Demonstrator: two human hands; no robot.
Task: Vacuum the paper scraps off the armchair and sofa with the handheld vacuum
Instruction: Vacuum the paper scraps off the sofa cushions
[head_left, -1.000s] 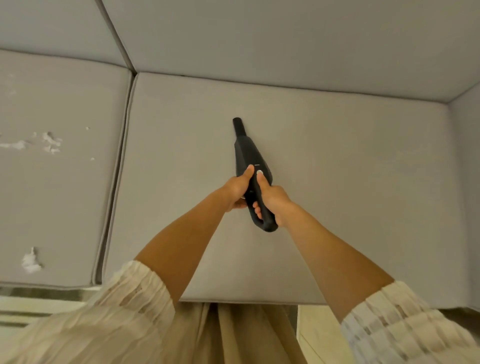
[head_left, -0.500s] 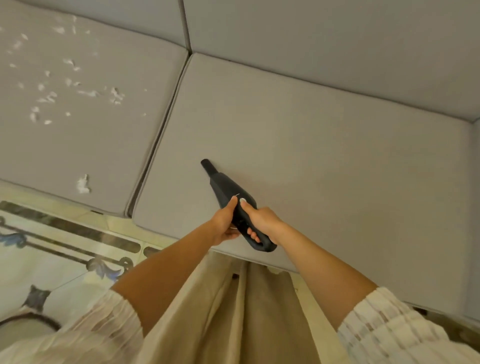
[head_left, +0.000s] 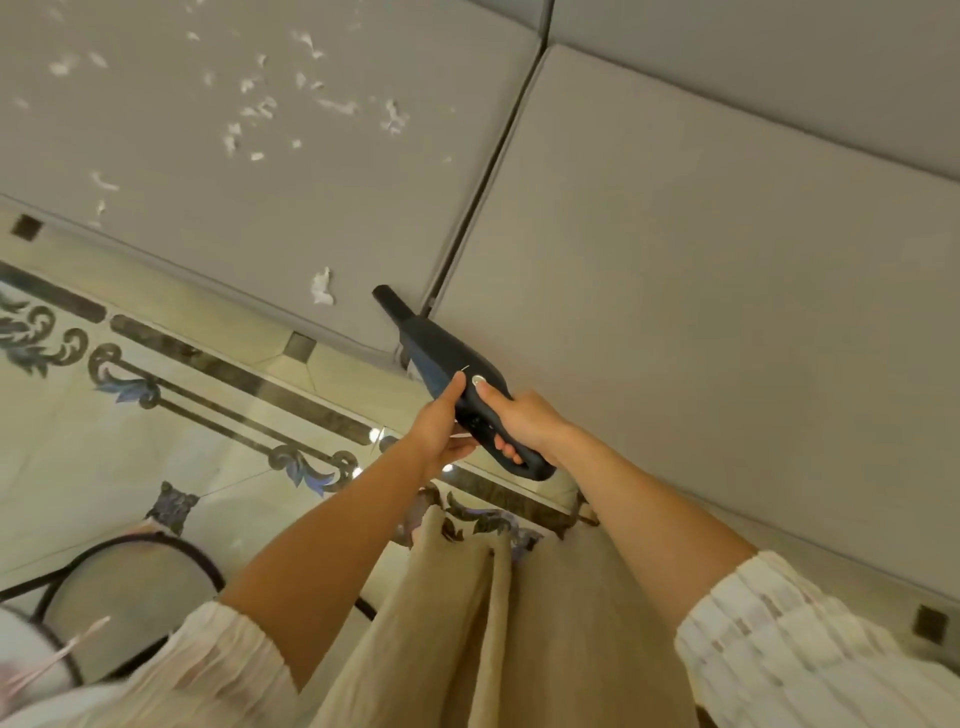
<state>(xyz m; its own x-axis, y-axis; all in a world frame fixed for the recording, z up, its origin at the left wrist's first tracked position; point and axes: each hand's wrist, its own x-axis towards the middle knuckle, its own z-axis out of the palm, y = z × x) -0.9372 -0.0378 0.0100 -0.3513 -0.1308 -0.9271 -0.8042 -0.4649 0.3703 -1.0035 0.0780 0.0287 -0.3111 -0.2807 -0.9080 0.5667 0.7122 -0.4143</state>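
So right now the handheld vacuum (head_left: 451, 371) is held in both hands over the front edge of the sofa, right where the two seat cushions meet. The right hand (head_left: 524, 423) has its fingers wrapped round the loop handle with the thumb up by the power button, and the left hand (head_left: 439, 423) cups the body from the other side, thumb pressed along the casing. The nozzle points at the left cushion (head_left: 337, 208), just short of the big paper scrap (head_left: 321, 287) near that cushion's front edge. Most of the small paper scraps (head_left: 260, 109) are scattered further back on the same cushion, toward its rear edge. The right cushion (head_left: 701, 286) looks clean already.

What I'd worry about: that big crumpled piece sits so close to the front edge that a sloppy nozzle push could knock it onto the patterned floor (head_left: 156, 415). It might also clog the narrow nozzle.
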